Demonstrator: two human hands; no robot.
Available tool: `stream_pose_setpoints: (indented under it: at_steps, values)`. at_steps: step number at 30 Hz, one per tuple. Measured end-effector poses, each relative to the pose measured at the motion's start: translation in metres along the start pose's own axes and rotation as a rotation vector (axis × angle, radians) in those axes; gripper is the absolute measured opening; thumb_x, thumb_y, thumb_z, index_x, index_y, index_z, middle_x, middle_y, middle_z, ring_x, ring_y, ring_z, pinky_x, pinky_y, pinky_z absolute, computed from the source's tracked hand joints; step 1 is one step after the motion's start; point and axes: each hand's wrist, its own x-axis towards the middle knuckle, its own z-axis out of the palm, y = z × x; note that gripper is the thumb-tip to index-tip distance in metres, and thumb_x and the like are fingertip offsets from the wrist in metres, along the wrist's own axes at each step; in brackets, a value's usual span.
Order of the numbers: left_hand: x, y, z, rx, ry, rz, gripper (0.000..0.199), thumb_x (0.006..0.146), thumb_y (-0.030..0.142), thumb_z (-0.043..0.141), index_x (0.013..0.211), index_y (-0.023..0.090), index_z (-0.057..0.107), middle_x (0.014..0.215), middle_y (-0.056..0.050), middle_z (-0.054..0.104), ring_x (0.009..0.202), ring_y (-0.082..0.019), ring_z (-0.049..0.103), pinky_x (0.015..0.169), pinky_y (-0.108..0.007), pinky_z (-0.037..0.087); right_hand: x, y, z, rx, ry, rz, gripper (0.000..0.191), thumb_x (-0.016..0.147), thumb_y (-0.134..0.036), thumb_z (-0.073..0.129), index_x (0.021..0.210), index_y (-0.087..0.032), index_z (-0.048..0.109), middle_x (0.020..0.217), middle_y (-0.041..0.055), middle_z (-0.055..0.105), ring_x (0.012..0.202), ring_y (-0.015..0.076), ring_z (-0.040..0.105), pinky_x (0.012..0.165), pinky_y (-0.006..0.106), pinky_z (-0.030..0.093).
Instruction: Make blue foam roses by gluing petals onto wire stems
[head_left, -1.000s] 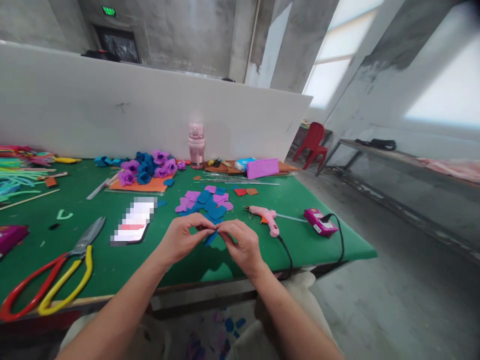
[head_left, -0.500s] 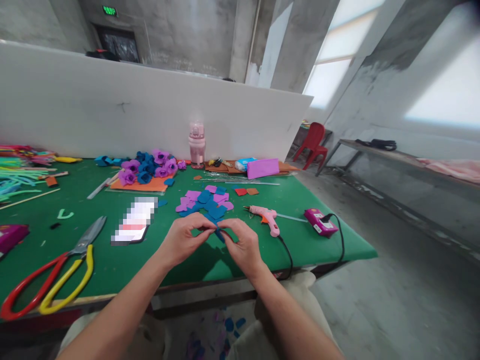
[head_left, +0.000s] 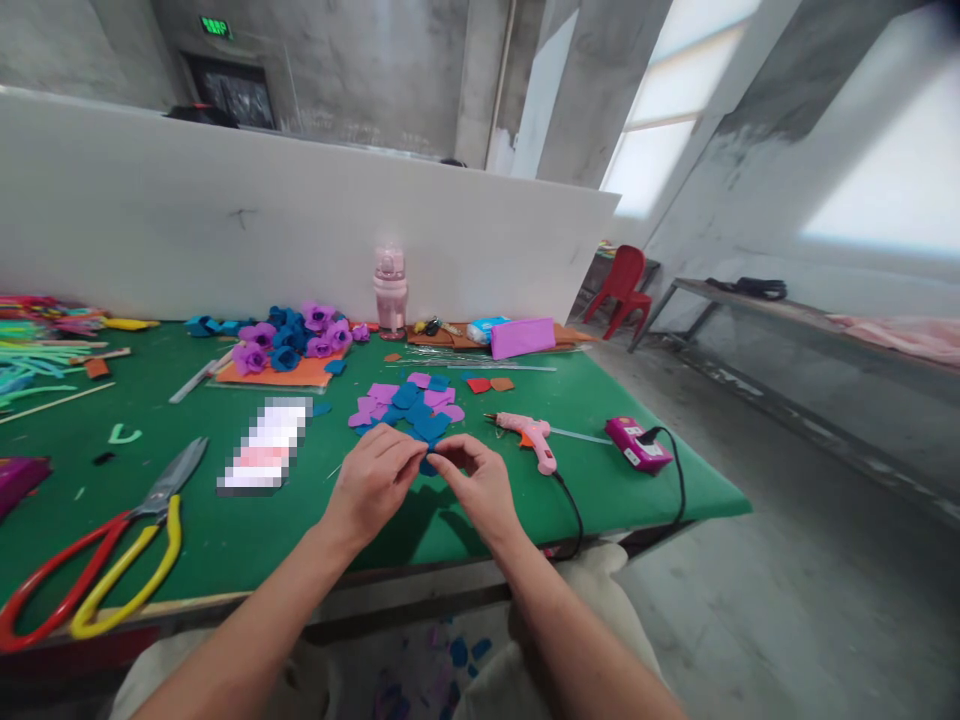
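Between my fingertips is a small blue paper petal (head_left: 428,465), mostly covered by the fingers. My left hand (head_left: 375,478) pinches it from the left, and my right hand (head_left: 475,484) pinches it from the right. Just beyond the hands lies a loose pile of cut pieces, with blue petals (head_left: 409,396) among purple petals (head_left: 441,397). To the right of my right hand rests a pink glue gun (head_left: 529,436) with a clear glue stick in its back. Finished blue and purple paper flowers (head_left: 286,338) sit on an orange sheet (head_left: 274,377) at the back left.
Large scissors (head_left: 154,510) with red and yellow handles lie at the left edge. A blurred-out phone (head_left: 266,445) lies left of my hands. A purple box (head_left: 637,445) with a black cord stands at right. A pink bottle (head_left: 390,292) stands before the white board (head_left: 300,220).
The fingers of my left hand have curled in closer, and both hands have shifted their pinch on the blue petal. The view has moved slightly; the things on the table stay put.
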Motion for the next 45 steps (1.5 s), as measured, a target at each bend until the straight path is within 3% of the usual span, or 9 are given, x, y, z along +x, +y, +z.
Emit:
stream_pose_setpoints:
  at_steps: [10, 23, 31, 36, 45]
  values:
    - [0.001, 0.004, 0.000, -0.048, 0.019, -0.103, 0.014, 0.082, 0.021, 0.051, 0.082, 0.020, 0.065, 0.078, -0.004, 0.068, 0.075, -0.017, 0.059, 0.071, -0.029, 0.046, 0.003, 0.011, 0.002, 0.148, 0.024, 0.110, 0.018, 0.069, -0.034, 0.064, 0.076, -0.017, 0.063, 0.072, 0.0011, 0.063, 0.066, 0.0137, 0.057, 0.064, 0.025, 0.046]
    - [0.000, 0.005, 0.004, 0.032, 0.037, -0.005, 0.012, 0.081, 0.019, 0.053, 0.082, 0.017, 0.064, 0.077, -0.005, 0.067, 0.074, -0.016, 0.057, 0.071, -0.029, 0.045, 0.001, 0.009, 0.003, 0.116, 0.039, 0.077, 0.015, 0.071, -0.031, 0.063, 0.078, -0.017, 0.065, 0.073, 0.0019, 0.065, 0.066, 0.0136, 0.057, 0.064, 0.025, 0.046]
    - [0.001, 0.006, 0.005, 0.003, 0.068, -0.036, 0.010, 0.080, 0.017, 0.054, 0.079, 0.017, 0.064, 0.074, -0.003, 0.067, 0.072, -0.015, 0.058, 0.069, -0.028, 0.046, 0.001, 0.010, 0.004, 0.133, 0.048, 0.081, 0.016, 0.070, -0.030, 0.064, 0.077, -0.016, 0.066, 0.072, 0.0018, 0.065, 0.065, 0.0134, 0.057, 0.063, 0.024, 0.046]
    - [0.003, 0.010, 0.002, -0.045, 0.039, -0.123, 0.011, 0.079, 0.018, 0.054, 0.075, 0.018, 0.064, 0.072, -0.001, 0.066, 0.071, -0.015, 0.058, 0.068, -0.026, 0.046, 0.001, 0.011, 0.005, 0.156, 0.043, 0.086, 0.015, 0.070, -0.030, 0.065, 0.077, -0.016, 0.066, 0.073, 0.0017, 0.066, 0.066, 0.0136, 0.058, 0.065, 0.025, 0.046]
    - [0.007, 0.013, -0.002, -0.275, -0.034, -0.463, 0.010, 0.074, 0.022, 0.056, 0.072, 0.019, 0.066, 0.071, 0.001, 0.068, 0.064, -0.012, 0.060, 0.063, -0.022, 0.048, 0.001, 0.007, 0.004, 0.275, 0.026, 0.178, 0.015, 0.066, -0.028, 0.067, 0.075, -0.016, 0.066, 0.072, 0.0001, 0.066, 0.067, 0.0122, 0.058, 0.067, 0.024, 0.045]
